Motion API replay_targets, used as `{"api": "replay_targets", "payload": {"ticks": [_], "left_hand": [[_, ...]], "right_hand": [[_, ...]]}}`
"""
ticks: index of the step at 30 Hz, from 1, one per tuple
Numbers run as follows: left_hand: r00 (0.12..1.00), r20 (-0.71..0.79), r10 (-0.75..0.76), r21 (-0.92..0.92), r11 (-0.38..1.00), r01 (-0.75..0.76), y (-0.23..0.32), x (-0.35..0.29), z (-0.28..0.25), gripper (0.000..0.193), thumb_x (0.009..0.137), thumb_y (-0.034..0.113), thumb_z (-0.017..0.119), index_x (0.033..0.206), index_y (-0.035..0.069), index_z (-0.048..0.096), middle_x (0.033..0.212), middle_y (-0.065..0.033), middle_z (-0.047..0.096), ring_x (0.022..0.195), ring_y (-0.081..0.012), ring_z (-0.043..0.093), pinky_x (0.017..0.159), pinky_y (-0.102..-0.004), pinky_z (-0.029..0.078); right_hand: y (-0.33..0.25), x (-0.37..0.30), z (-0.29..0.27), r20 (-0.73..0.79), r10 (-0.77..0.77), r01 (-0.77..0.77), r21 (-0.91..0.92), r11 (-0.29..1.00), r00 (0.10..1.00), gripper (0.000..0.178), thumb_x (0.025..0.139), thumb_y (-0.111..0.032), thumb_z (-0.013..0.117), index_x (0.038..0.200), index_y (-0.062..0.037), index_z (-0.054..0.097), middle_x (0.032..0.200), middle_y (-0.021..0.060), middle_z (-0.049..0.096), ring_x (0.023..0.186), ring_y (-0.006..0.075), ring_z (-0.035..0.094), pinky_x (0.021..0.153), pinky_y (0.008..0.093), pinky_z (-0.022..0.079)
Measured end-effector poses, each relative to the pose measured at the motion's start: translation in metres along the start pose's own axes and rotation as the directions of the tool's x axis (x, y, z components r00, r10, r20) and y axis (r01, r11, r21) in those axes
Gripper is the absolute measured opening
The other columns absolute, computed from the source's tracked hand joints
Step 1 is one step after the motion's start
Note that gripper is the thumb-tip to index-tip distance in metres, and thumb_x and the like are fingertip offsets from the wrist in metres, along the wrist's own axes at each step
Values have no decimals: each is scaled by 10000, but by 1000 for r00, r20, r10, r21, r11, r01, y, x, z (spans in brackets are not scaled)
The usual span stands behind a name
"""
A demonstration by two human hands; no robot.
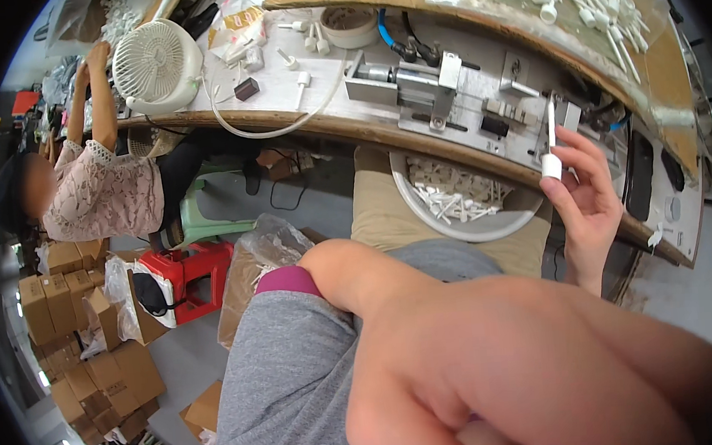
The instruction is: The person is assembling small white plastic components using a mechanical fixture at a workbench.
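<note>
My right hand (pixel 585 183) pinches a thin white plastic stick with a wide cylindrical cap (pixel 551 165) between thumb and fingers. Its cap end is down by the thumb, and the thin end points up beside the small metal blocks of a bench fixture (pixel 512 85); whether they touch I cannot tell. Very close to the camera, my left hand (pixel 501 362) looms large and blurred over my lap, its fingers mostly hidden. Below the bench edge, a round white basin (pixel 406 193) on my lap holds several similar white pieces.
A metal clamp device (pixel 420 83) with blue tubing sits on the bench. Many white capped sticks lie on a raised cardboard-covered shelf (pixel 472 0). A white fan (pixel 157 67), a co-worker (pixel 111 196), a red stool (pixel 185 282) and stacked cartons (pixel 113 380) are at left.
</note>
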State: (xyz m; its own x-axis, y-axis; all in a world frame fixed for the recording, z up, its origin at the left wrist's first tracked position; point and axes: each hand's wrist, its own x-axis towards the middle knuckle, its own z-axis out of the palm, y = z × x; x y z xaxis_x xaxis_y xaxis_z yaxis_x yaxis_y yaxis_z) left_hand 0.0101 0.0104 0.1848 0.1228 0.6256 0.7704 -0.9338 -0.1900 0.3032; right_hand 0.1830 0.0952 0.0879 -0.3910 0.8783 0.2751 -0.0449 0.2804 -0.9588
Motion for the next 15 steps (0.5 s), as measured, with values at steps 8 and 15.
{"api": "replay_targets", "payload": {"ticks": [8,15], "left_hand": [[999,-1,-42,-107,993,42,-11,-1,-6,81,831,89,706,827,16,671,852,-99,651,729,-211,615,645,-321,497],[996,-5,-90,-73,993,89,-9,-4,-12,47,843,52,676,829,9,663,854,-100,636,735,-208,599,653,-313,487]], "right_hand": [[4,-9,1,-47,38,-37,20,999,998,322,806,112,677,1119,49,641,1313,164,518,1034,160,610,829,268,544],[4,-4,9,-34,2,-3,-12,1000,999,301,803,100,690,1098,44,660,1288,141,533,1005,160,627,809,267,556]]}}
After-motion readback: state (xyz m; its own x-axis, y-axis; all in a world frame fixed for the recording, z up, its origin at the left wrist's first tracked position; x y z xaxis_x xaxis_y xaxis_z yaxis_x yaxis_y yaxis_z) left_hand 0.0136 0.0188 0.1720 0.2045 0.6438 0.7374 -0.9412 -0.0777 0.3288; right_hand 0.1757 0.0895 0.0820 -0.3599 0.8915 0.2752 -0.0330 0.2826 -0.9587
